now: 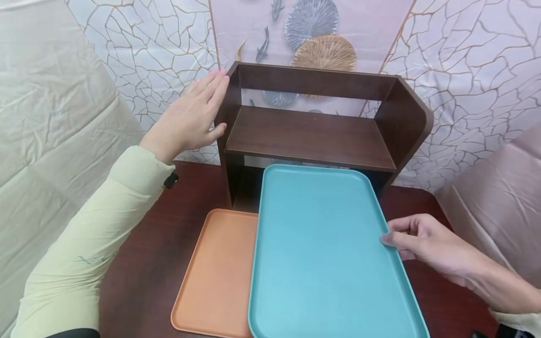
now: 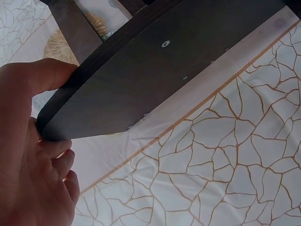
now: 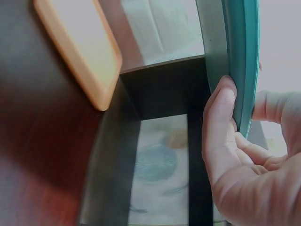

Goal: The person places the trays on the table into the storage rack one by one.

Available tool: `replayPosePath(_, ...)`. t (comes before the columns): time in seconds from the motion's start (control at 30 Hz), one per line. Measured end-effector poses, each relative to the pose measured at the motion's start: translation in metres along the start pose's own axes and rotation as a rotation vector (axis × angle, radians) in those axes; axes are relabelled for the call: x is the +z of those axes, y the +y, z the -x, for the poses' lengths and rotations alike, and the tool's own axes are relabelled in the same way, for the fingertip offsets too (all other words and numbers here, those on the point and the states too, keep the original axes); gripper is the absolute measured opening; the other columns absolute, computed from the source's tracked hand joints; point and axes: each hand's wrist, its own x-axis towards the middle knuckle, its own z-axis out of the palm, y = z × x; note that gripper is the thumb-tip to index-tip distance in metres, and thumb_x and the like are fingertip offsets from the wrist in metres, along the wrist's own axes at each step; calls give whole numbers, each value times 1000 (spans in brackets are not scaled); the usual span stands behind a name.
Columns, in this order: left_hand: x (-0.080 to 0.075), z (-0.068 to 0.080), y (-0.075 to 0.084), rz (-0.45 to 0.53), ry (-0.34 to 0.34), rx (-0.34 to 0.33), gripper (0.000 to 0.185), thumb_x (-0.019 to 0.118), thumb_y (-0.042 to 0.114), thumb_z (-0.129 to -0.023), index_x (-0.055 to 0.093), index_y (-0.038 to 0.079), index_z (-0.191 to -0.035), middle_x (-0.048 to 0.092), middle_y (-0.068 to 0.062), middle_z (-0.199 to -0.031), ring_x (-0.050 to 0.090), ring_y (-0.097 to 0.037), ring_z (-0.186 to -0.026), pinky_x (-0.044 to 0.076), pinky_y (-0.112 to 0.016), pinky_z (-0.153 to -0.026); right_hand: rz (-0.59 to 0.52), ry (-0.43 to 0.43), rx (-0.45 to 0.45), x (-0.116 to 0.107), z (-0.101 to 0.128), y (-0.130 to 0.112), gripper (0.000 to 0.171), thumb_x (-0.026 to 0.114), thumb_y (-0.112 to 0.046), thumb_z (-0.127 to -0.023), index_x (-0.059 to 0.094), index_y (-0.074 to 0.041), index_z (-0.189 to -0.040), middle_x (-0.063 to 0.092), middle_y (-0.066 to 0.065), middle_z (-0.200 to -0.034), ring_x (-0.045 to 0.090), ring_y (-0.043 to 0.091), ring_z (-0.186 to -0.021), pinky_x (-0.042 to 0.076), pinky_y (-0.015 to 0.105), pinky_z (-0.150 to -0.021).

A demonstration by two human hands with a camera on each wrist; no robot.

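Note:
A turquoise tray (image 1: 321,253) slants up in front of a dark brown shelf (image 1: 308,136), its far end overlapping the lower compartment in the head view. My right hand (image 1: 427,244) pinches the tray's right rim; in the right wrist view, that hand (image 3: 249,155) has thumb and fingers on opposite sides of the rim. My left hand (image 1: 190,112) is at the shelf's upper left side. The left wrist view shows this hand (image 2: 37,127) holding the panel's corner between thumb and fingers. Left of the turquoise tray lies an orange tray (image 1: 220,272), partly covered by it in the head view.
The shelf stands at the back of a dark red-brown table (image 1: 143,263). Behind it hangs a patterned cloth (image 1: 169,47) with gold lines. Plain cloth drapes (image 1: 42,117) flank the table on both sides.

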Motion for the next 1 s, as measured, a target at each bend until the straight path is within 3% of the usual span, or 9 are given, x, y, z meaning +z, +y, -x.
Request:
replayPosePath(0.13,0,0,-1,-13,7,1,89,55,30,-103,5,-6,-167,8,-23,-177,10,-39,-166,14,-56,-135,12,25,-6,-6,-5,-17,27,49,-2,-108,74,-5,-117,82,4,-107,81,23,-95,67,39,-82)
replayPosePath(0.3,0,0,-1,-15,8,-2,88,55,30,-103,5,-6,-167,8,-23,-177,11,-39,-166,15,-57,-134,101,136,38,-9,-18,-41,22,53,-5,-107,71,3,-117,79,1,-94,78,13,-84,67,33,-81)
replayPosePath(0.43,0,-1,0,-6,1,-9,88,55,31,-104,5,-5,-167,7,-22,-178,9,-38,-167,14,-57,-135,174,220,59,-11,-35,-59,17,56,-7,-105,68,3,-99,56,-4,-69,55,7,-66,60,26,-72)
replayPosePath(0.53,-1,-1,1,-1,-9,-12,88,54,31,-104,4,-5,-167,5,-21,-178,7,-37,-167,14,-57,-135,191,248,63,-13,-50,-70,19,57,-9,-105,64,-1,-89,43,-4,-65,49,7,-63,57,25,-69)
replayPosePath(0.8,0,-1,1,-8,-5,-12,88,56,30,-103,6,-6,-167,7,-23,-178,10,-39,-166,15,-58,-134,168,265,78,-18,-92,-92,18,58,-10,-104,67,6,-104,47,-6,-67,53,5,-66,62,23,-78)
replayPosePath(0.9,0,0,1,-5,-2,-15,88,56,29,-103,6,-6,-167,7,-22,-178,10,-39,-166,16,-59,-134,159,264,86,-20,-108,-99,28,58,-10,-104,64,12,-120,60,-8,-73,61,2,-72,63,23,-82)
replayPosePath(1.0,1,0,0,-5,7,-14,88,56,29,-103,7,-7,-167,8,-23,-178,11,-39,-166,16,-58,-134,138,266,79,-23,-122,-105,25,58,-9,-103,69,8,-117,67,-7,-78,65,2,-75,64,23,-83)
